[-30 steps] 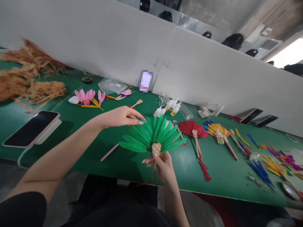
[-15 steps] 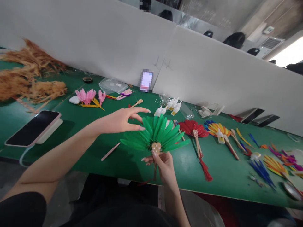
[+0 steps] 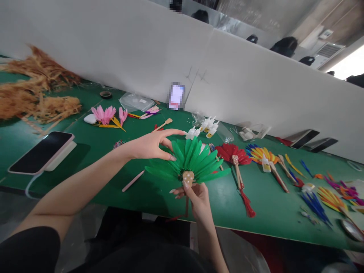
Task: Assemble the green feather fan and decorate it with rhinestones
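A green feather fan (image 3: 189,161) is gripped at its wooden stick by the right hand (image 3: 196,198) over the green felt table's (image 3: 96,151) near edge — bare cloth to its left. The left hand (image 3: 150,144), fingers spread, is laid on its feathers; a clear plastic bag's (image 3: 136,101) contents cannot be told.

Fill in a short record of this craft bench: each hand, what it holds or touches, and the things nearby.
Right hand: grips the green feather fan by its stick
Left hand: spread open, thumb touching its feathers
Surface: green table
Nearby: red feather fan, glue bottles, phone
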The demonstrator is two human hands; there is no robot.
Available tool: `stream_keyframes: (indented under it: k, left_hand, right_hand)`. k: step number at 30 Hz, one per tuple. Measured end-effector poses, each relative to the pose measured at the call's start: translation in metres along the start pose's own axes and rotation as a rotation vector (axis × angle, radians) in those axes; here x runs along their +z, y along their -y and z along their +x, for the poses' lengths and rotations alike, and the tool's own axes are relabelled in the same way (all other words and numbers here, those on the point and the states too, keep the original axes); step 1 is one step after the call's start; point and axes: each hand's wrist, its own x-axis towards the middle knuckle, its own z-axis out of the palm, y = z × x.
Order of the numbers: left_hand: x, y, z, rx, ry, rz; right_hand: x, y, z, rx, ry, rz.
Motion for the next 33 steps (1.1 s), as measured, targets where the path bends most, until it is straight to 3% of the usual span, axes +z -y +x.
stream_keyframes:
  k: [14,20,33]
  left_hand:
    - [-0.0019,-0.0043,-0.0007,-0.050,-0.014,0.027]
    - [-0.0029,-0.0026,-0.0021,-0.009,0.052,0.011]
    - [0.0023,-0.0032,-0.0006,-0.003,0.039,0.013]
  right_hand:
    - [-0.0030,0.0005,-0.0004,0.002,0.011,0.015]
    - [-0.0032,0.0002,-0.0005,0.001,0.016,0.009]
    - [-0.0041,-0.0010,-0.0028,0.008,0.021,-0.001]
